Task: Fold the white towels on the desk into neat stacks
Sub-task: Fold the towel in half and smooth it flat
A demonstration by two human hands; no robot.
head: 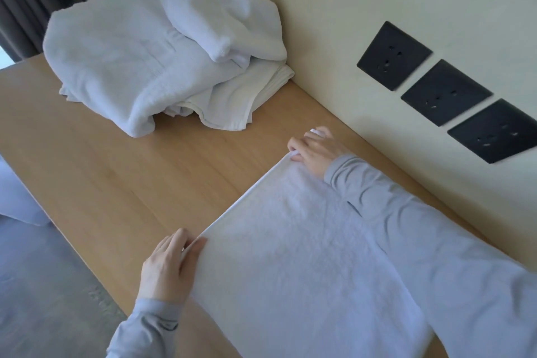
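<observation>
Left hand [168, 267], nearest the lens: thumb on top of the towel [290, 256] edge, fingers curled at the near corner, pinching it. Right hand [315, 152]: at the far corner of the same edge, fingers closed round a bit of white cloth that shows between them. Both hands are holding the towel; neither is spread.

Towel position: flat on the desk [116, 168], behind the line between the two hands and partly under the right forearm. The edge between the hands is drawn straight.

Step, as judged: squaring the leading edge before carrying it over in a fold.
- Keep equal tension at both corners so the edge stays straight.
- Lift both corners together and lay them on the opposite corners.
- Check alignment before letting go, then smooth outward from the fold with a flat palm.
- Risk: the desk looks slick, so the lower layer may slide if dragged.

Materials:
- Towel: white terry with a nubby matt surface. A smooth narrow band runs along the held edge; I cannot tell whether that is a hem or a fold. It looks limp and will sag if held by one corner only.
- Desk: pale wood grain, smooth and flat.
- Pile [151, 46]: beyond both hands, well apart. Crumpled thick terry lies over thinner, flatter cloth, none of it folded yet.
- Sockets [393, 55]: three black squares on the cream wall, right of the right hand.
</observation>
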